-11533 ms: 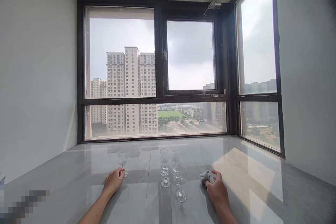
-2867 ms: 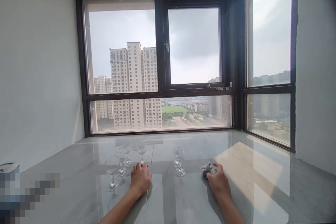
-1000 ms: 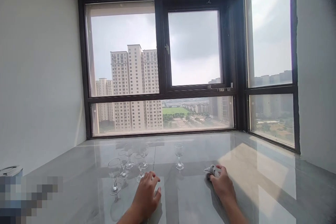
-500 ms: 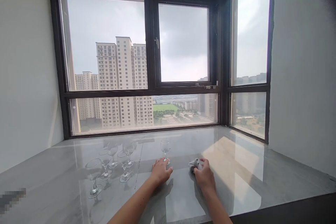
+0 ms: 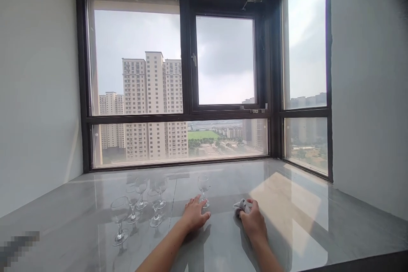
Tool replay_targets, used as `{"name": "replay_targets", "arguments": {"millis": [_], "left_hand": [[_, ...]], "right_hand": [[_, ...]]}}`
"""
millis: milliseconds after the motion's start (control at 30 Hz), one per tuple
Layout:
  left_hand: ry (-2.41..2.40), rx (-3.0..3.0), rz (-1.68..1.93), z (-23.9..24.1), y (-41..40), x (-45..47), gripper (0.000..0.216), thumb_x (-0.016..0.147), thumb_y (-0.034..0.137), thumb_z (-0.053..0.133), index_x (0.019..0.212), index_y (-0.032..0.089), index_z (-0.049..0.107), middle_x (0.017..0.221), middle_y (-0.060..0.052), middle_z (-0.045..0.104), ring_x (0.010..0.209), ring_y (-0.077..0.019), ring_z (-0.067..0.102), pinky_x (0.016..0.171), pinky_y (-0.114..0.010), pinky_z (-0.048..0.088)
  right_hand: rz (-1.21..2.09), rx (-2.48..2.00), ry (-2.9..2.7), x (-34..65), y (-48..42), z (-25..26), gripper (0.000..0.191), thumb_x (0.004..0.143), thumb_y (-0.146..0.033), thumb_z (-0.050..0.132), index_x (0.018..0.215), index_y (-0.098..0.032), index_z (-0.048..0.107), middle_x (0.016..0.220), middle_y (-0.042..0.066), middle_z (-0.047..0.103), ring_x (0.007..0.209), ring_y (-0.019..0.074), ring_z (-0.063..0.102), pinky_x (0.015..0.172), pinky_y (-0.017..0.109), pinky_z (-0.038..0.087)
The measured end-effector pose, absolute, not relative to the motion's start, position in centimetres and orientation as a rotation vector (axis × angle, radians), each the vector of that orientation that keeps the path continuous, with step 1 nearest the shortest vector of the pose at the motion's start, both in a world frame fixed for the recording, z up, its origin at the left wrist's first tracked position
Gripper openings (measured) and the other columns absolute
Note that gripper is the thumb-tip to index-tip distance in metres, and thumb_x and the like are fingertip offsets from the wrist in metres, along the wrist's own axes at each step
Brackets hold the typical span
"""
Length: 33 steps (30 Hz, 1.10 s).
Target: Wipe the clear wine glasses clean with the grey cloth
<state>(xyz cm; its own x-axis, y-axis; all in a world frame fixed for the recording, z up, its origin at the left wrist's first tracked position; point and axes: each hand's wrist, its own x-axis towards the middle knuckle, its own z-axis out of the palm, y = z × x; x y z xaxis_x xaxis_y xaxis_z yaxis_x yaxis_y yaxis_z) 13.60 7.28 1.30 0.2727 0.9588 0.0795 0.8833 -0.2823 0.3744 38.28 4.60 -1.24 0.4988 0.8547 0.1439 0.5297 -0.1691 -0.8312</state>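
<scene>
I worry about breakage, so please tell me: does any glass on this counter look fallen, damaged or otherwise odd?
Nothing stands out: five glasses stand upright at the left, a sixth glass stands upright by the left hand, and no breakage shows. Tiny chips would be too small to tell.

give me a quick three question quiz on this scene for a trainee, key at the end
1. How many stemmed glasses stand in the group left of the left hand?
2. Fill in: the right hand holds a grey ___.
3. True or false: the lone glass stands to the right of the right hand.

Key: 1. five. 2. cloth. 3. False; it stands near the left hand.
</scene>
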Motion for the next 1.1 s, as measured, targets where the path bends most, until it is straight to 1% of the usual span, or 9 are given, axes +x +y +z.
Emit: {"name": "replay_targets", "arguments": {"millis": [133,267,433,533,700,833,933,1033,1100], "left_hand": [[1.668,2.296,0.391,1.7,7.8,14.5,0.068,0.087,0.049,0.053,0.149,0.021,0.054,0.164,-0.012,0.040,0.151,-0.0356,0.033,0.123,-0.055,0.024],[1.601,2.344,0.495,1.1,6.5,13.2,0.060,0.087,0.044,0.054,0.144,0.024,0.060,0.155,-0.011,0.052,0.144,-0.0324,0.043,0.121,-0.050,0.029],[1.484,2.378,0.637,0.6,2.3,9.6,0.044,0.088,0.037,0.058,0.130,0.027,0.070,0.134,-0.008,0.066,0.127,-0.0289,0.055,0.114,-0.043,0.037],[1.497,2.409,0.659,1.1,-1.1,7.2,0.038,0.086,0.030,0.059,0.121,0.030,0.074,0.123,-0.006,0.070,0.118,-0.0272,0.058,0.111,-0.043,0.038],[1.582,2.347,0.736,1.4,-5.6,2.7,0.036,0.087,0.022,0.054,0.113,0.033,0.077,0.122,-0.005,0.071,0.118,-0.0259,0.059,0.110,-0.040,0.040],[1.678,2.182,0.913,0.6,-6.7,-0.6,0.029,0.087,0.029,0.057,0.105,0.034,0.079,0.120,-0.006,0.072,0.119,-0.0281,0.060,0.112,-0.041,0.041],[1.684,2.060,1.030,0.2,-6.4,-1.8,0.022,0.086,0.037,0.058,0.085,0.029,0.078,0.117,-0.007,0.073,0.122,-0.0294,0.061,0.110,-0.041,0.043],[1.611,1.928,1.075,0.2,-5.8,-1.9,0.033,0.086,0.045,0.054,0.062,0.025,0.066,0.104,-0.008,0.075,0.121,-0.0293,0.064,0.105,-0.037,0.046],[1.604,1.810,1.106,0.3,-5.3,-1.6,0.035,0.084,0.049,0.055,0.058,0.025,0.057,0.093,-0.007,0.076,0.119,-0.0294,0.066,0.101,-0.035,0.048]], "right_hand": [[0.450,-1.832,-1.155,38.4,4.8,-1.4,0.052,0.083,-0.030,0.052,0.134,-0.020,0.050,0.120,0.017,0.073,0.101,0.0298,0.072,0.081,0.035,0.051],[0.458,-1.831,-1.158,38.6,5.0,-1.8,0.053,0.082,-0.032,0.053,0.134,-0.020,0.050,0.121,0.017,0.073,0.104,0.0301,0.071,0.081,0.034,0.051],[0.471,-1.839,-1.160,38.8,5.2,-2.3,0.057,0.082,-0.035,0.054,0.137,-0.021,0.048,0.129,0.018,0.069,0.110,0.0316,0.069,0.086,0.036,0.050],[0.478,-1.845,-1.158,38.7,5.1,-2.1,0.058,0.082,-0.036,0.053,0.137,-0.020,0.048,0.130,0.019,0.068,0.111,0.0335,0.069,0.087,0.039,0.050],[0.488,-1.844,-1.156,38.6,4.9,-1.7,0.059,0.080,-0.038,0.053,0.136,-0.021,0.048,0.128,0.018,0.069,0.112,0.0352,0.068,0.088,0.041,0.050],[0.489,-1.851,-1.153,38.5,5.0,-1.7,0.060,0.079,-0.040,0.054,0.136,-0.022,0.049,0.126,0.018,0.070,0.113,0.0354,0.068,0.088,0.041,0.051],[0.487,-1.864,-1.161,38.6,5.1,-1.8,0.060,0.079,-0.041,0.053,0.136,-0.022,0.048,0.123,0.017,0.071,0.114,0.0352,0.068,0.089,0.041,0.051],[0.487,-1.871,-1.170,38.6,5.1,-1.8,0.060,0.079,-0.041,0.053,0.136,-0.022,0.048,0.128,0.018,0.069,0.114,0.0354,0.068,0.088,0.040,0.051],[0.490,-1.865,-1.170,38.6,5.0,-1.6,0.060,0.078,-0.040,0.052,0.135,-0.021,0.049,0.131,0.019,0.068,0.113,0.0355,0.068,0.086,0.040,0.051]]}}
